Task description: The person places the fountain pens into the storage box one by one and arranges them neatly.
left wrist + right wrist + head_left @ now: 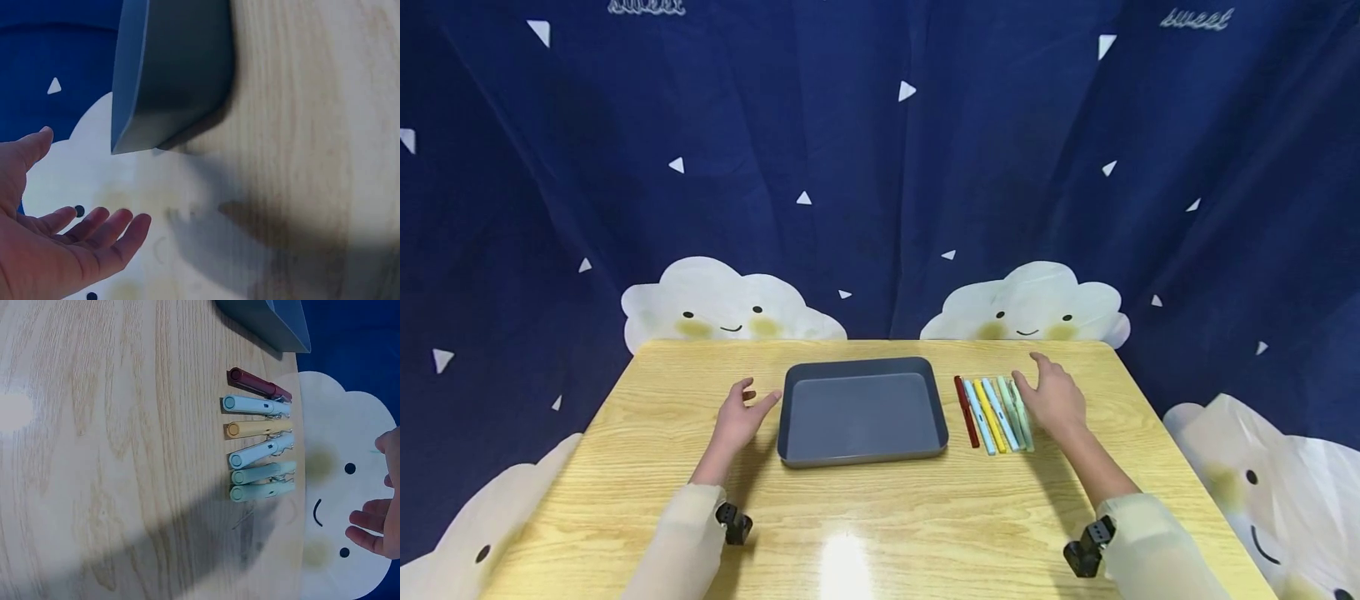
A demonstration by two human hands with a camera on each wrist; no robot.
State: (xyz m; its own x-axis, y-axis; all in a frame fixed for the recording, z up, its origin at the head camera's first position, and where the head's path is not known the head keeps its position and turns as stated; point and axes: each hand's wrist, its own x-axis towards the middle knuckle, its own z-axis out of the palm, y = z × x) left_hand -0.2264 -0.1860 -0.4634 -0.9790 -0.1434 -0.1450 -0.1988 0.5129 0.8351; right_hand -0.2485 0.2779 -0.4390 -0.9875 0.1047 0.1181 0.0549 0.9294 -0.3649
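A grey rectangular tray (861,461) lies on the table with nothing in it. My left hand (741,421) hovers beside its left wall, fingers loosely bent and holding nothing; the left wrist view shows that hand (81,244) below the tray's corner (181,94). Right of the tray several pens lie side by side: a dark red pen (967,412), a light blue pen (980,417), a yellow pen (990,417), another light blue pen (1003,415) and green ones (262,490). My right hand (1054,400) is over the right end of the row, fingers spread and empty.
The wooden table (880,517) carries the tray and pens. Behind it hangs a dark blue curtain (850,125) with white triangles and smiling clouds. Small black cameras (733,523) sit at both wrists.
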